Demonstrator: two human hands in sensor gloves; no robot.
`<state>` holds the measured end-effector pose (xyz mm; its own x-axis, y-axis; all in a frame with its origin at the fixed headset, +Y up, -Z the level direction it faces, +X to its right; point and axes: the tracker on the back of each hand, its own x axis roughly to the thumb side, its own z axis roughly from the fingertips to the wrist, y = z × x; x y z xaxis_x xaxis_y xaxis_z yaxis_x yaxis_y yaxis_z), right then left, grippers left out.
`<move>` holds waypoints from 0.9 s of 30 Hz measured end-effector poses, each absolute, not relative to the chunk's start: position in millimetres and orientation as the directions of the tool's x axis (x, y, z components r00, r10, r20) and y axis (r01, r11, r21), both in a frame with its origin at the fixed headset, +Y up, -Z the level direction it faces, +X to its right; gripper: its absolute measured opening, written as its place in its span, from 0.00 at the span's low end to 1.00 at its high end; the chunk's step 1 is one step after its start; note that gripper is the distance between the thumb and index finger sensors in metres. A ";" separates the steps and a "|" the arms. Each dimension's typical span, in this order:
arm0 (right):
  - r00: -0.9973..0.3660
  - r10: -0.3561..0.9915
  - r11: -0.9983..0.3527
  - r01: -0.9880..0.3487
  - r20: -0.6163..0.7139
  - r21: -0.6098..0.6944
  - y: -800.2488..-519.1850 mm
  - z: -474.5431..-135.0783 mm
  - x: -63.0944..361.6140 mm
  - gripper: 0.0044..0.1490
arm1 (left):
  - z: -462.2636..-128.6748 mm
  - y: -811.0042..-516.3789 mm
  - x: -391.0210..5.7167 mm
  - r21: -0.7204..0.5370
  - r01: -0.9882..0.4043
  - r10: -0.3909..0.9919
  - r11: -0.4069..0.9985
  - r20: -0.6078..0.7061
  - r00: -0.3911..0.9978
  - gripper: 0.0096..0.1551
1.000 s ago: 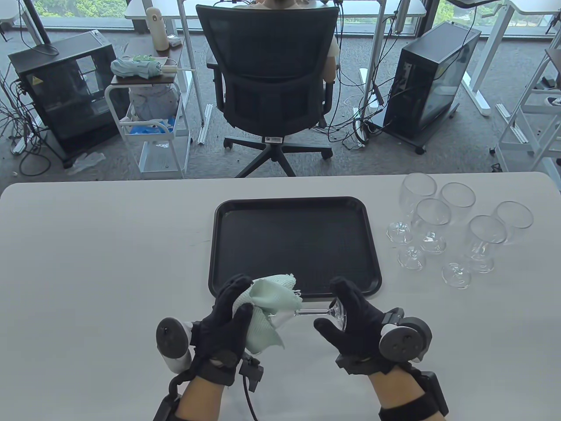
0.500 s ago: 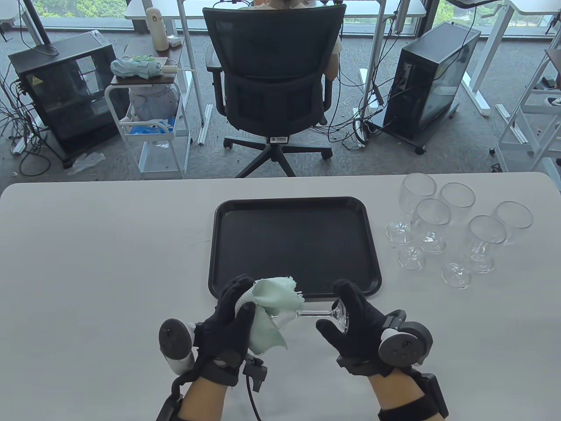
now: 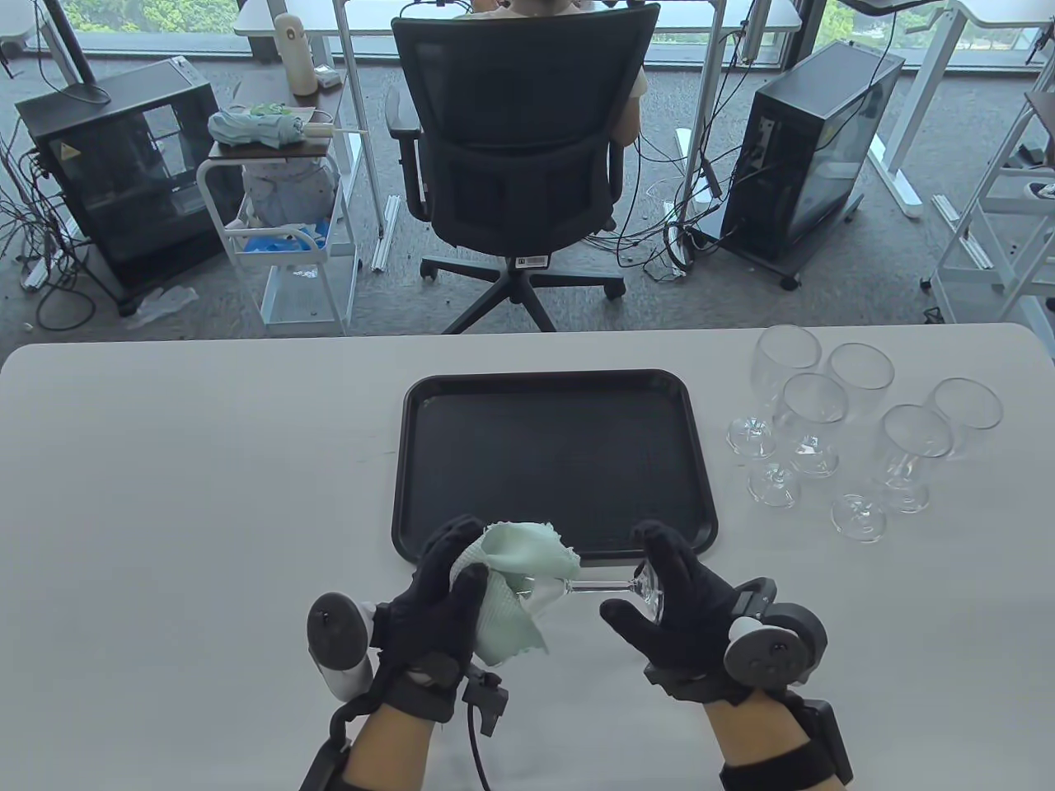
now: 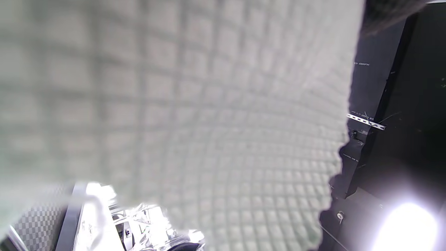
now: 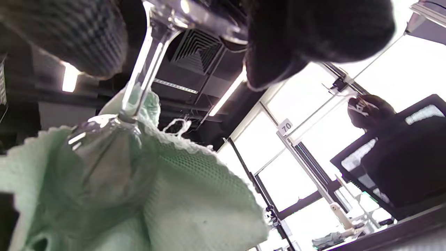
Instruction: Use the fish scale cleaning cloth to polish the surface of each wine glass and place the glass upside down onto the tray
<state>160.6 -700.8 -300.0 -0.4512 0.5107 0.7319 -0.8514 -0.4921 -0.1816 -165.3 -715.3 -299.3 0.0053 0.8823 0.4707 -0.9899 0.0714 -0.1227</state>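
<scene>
The left hand [image 3: 441, 597] grips the pale green cloth [image 3: 515, 593], its fingers curled over the cloth-wrapped bowl of a wine glass [image 3: 593, 587] held on its side above the tabletop's near edge. The right hand [image 3: 676, 610] holds the same glass by its foot, fingers and thumb curled round the rim of the base, the stem running level between the two hands. In the right wrist view the stem [image 5: 141, 75] enters the cloth [image 5: 174, 195], which covers most of the bowl; the left wrist view is almost filled by the cloth's grid weave [image 4: 209, 115]. Just beyond the hands lies the black tray [image 3: 554, 461], its near edge close to the fingertips, at the middle of the white table [image 3: 189, 461]. Five more glasses [image 3: 857, 428] stand upright in a cluster near the far right corner, just beside the tray's right edge but apart from it. The tabletop's left half offers open room.
</scene>
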 end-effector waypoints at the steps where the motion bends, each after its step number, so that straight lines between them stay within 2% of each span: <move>1: -0.430 0.581 -0.470 -0.870 0.691 -0.146 -702.5 -301.4 161.0 0.53 | -298.7 -714.8 -165.2 -0.133 -0.988 0.866 0.079 0.500 0.002 0.37; 3: -0.375 0.721 -0.424 -0.904 0.583 -0.057 -706.0 -304.2 160.6 0.51 | -297.8 -713.4 -164.8 -0.111 -0.989 0.842 0.101 0.540 0.025 0.37; 5: -0.356 0.743 -0.415 -0.910 0.567 -0.028 -706.8 -304.8 160.0 0.51 | -298.9 -713.3 -165.8 -0.093 -0.989 0.839 0.113 0.543 0.045 0.37; 8: -0.418 0.640 -0.479 -0.873 0.644 -0.090 -705.3 -303.8 159.3 0.56 | -301.1 -714.7 -166.8 -0.105 -0.988 0.850 0.109 0.525 0.038 0.36; 12: -0.512 0.399 -0.570 -0.788 0.761 -0.231 -701.7 -299.9 158.0 0.62 | -302.8 -722.6 -168.2 -0.166 -0.986 0.910 0.034 0.413 -0.038 0.36; 14: -0.494 0.451 -0.542 -0.813 0.743 -0.212 -701.8 -300.1 158.5 0.58 | -301.7 -722.8 -167.7 -0.164 -0.986 0.906 0.035 0.421 -0.038 0.36; 16: -0.443 0.583 -0.492 -0.860 0.680 -0.138 -702.9 -301.2 157.9 0.53 | -299.9 -721.7 -167.6 -0.157 -0.986 0.889 0.052 0.457 -0.026 0.37; 19: -0.318 0.794 -0.399 -0.916 0.518 0.049 -707.2 -303.6 157.1 0.54 | -298.4 -717.5 -170.0 -0.103 -0.989 0.826 0.109 0.562 0.033 0.36; 22: -0.397 0.697 -0.474 -0.880 0.598 -0.032 -704.3 -302.1 156.4 0.58 | -298.6 -717.0 -171.4 -0.112 -0.988 0.838 0.104 0.545 0.026 0.36; 24: -0.444 0.560 -0.544 -0.834 0.700 -0.093 -701.4 -299.7 153.8 0.61 | -300.2 -719.4 -174.0 -0.110 -0.991 0.864 0.080 0.504 0.013 0.36; 25: -0.495 0.450 -0.579 -0.795 0.743 -0.179 -699.5 -297.6 153.3 0.62 | -301.4 -721.2 -174.1 -0.139 -0.989 0.884 0.055 0.467 -0.016 0.36; 27: -0.528 0.375 -0.588 -0.771 0.762 -0.245 -698.1 -296.3 153.5 0.63 | -302.2 -723.3 -173.8 -0.170 -0.985 0.901 0.028 0.432 -0.049 0.36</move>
<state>153.5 -698.1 -296.3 -0.5277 0.3752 0.7621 -0.7712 -0.5876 -0.2448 -173.8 -723.3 -302.2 -0.0492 0.9007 0.4316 -0.9850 0.0277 -0.1701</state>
